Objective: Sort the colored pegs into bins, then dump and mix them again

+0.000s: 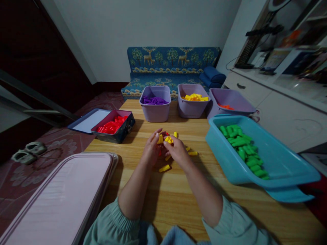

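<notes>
My left hand (151, 147) and my right hand (176, 147) are close together above the middle of the wooden table (178, 200). Fingers of my left hand are closed around a yellow piece (160, 139). A second yellow piece (169, 140) is pinched in my right hand. Bits of red show between and under the hands, partly hidden by the fingers. Loose yellow pieces lie around them: one nearer to me (164, 168), one to the right (192, 153) and one behind (175, 134).
At the back stand purple bins with purple (156, 113), yellow (192, 110) and orange pieces (226, 107). A teal tub (230, 166) of green pieces is right; an open case (114, 136) of red pieces and a pink lid (61, 200) are left.
</notes>
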Motion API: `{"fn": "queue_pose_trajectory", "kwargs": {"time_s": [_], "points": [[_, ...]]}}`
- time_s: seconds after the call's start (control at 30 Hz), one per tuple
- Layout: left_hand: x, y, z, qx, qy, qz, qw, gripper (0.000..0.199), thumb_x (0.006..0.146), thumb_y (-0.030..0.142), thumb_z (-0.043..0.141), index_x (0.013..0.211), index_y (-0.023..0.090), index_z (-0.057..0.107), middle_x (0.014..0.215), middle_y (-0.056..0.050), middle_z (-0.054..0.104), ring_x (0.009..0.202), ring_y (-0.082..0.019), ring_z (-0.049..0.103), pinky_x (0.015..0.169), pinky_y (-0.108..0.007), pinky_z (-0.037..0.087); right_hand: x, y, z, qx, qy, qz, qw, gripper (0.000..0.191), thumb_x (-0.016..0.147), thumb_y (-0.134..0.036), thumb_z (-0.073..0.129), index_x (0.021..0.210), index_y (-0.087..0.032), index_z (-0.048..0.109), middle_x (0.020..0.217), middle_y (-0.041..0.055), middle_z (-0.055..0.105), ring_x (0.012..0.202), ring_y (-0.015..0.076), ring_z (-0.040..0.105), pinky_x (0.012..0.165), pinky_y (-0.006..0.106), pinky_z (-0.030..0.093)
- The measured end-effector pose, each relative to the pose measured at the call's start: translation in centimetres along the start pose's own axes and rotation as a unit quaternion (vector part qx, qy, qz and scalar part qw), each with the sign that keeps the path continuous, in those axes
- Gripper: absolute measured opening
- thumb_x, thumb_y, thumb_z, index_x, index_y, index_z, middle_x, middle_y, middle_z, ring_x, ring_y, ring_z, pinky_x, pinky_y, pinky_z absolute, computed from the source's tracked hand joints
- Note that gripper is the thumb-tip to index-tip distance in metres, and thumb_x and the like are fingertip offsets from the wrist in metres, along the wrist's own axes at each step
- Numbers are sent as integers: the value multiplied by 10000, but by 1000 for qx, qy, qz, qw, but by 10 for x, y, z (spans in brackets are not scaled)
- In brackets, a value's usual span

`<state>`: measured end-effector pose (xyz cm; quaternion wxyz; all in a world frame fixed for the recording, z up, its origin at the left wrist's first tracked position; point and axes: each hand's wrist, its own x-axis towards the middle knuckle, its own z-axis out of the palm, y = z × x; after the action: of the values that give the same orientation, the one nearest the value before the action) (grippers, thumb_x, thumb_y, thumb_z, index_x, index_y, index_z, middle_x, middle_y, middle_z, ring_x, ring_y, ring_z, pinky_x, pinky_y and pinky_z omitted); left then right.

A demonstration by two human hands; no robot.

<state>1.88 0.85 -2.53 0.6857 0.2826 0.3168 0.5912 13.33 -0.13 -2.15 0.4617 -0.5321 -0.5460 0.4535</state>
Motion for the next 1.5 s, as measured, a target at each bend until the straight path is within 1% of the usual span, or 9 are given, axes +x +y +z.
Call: {"fn": "queue_pose_trajectory", "kwargs": {"time_s": [0.17, 0.3, 0.37, 0.57, 0.77, 0.93, 1.13, 1.3, 1.5], "points": [[-8, -1, 4, 95, -19, 18, 995, 423, 855, 433, 645, 1226, 229, 651, 1338, -85, 593, 1108, -239, 608, 775, -260, 534, -1, 1, 2, -17, -11, -49, 999, 231, 858, -394, 525, 872, -187, 627, 778, 27, 652, 730, 173, 622, 617, 260, 502], [-15, 2, 7, 89, -38, 11, 995, 496, 841, 468, 661, 1276, 233, 632, 1282, -78, 636, 1128, -268, 607, 850, -288, 523, -3, 2, 6, 5, -14, -29, 999, 184, 789, -291, 567, 939, -197, 616, 809, 14, 669, 757, 176, 634, 687, 286, 514], [-18, 5, 9, 82, -52, 2, 995, 536, 823, 466, 684, 1298, 226, 620, 1259, -84, 652, 1168, -296, 591, 903, -310, 510, -3, 2, 7, 14, -14, -19, 1000, 231, 750, -250, 584, 974, -199, 608, 819, 11, 673, 757, 177, 640, 692, 294, 522], [-19, 9, 12, 47, -75, -10, 996, 448, 842, 441, 669, 1256, 271, 650, 1463, -81, 501, 1324, -316, 474, 978, -361, 489, -1, 3, 3, 67, 19, 23, 997, 262, 736, -309, 631, 977, -211, 603, 826, 22, 680, 726, 186, 656, 588, 278, 545], [-7, -2, 6, 106, -39, 44, 993, 421, 776, 293, 747, 1187, 219, 692, 1345, -92, 611, 1286, -274, 512, 1011, -327, 457, -5, -11, -1, 218, -1, 129, 967, 234, 726, -270, 622, 940, -194, 567, 785, 6, 669, 588, 145, 645, 530, 267, 563], [-3, -5, 5, 132, 2, 80, 988, 288, 711, 201, 780, 997, 175, 753, 1127, -99, 720, 1152, -251, 609, 1029, -347, 427, -9, -19, -2, 240, 12, 171, 956, 239, 721, -220, 630, 943, -202, 542, 720, -12, 672, 520, 135, 643, 491, 247, 551], [-3, -3, 6, 151, 22, 91, 984, 299, 671, 258, 815, 947, 156, 757, 1026, -96, 740, 987, -233, 669, 925, -339, 491, -9, -19, -3, 248, 19, 171, 953, 265, 714, -224, 662, 954, -198, 555, 705, -26, 662, 495, 125, 634, 478, 239, 547], [-4, -3, 5, 196, -17, 97, 976, 373, 728, 390, 766, 1023, 163, 747, 1081, -100, 735, 1014, -241, 669, 925, -355, 503, -7, -16, -2, 319, 57, 147, 935, 312, 670, -261, 721, 932, -176, 575, 759, -24, 656, 515, 112, 624, 492, 253, 571], [-3, -4, 3, 218, -31, 108, 970, 400, 749, 406, 729, 1071, 169, 740, 1135, -99, 725, 1082, -255, 654, 964, -370, 496, -7, -10, 5, 374, 72, 77, 921, 425, 621, -325, 817, 937, -180, 573, 874, -7, 664, 750, 125, 662, 629, 246, 606]]}}
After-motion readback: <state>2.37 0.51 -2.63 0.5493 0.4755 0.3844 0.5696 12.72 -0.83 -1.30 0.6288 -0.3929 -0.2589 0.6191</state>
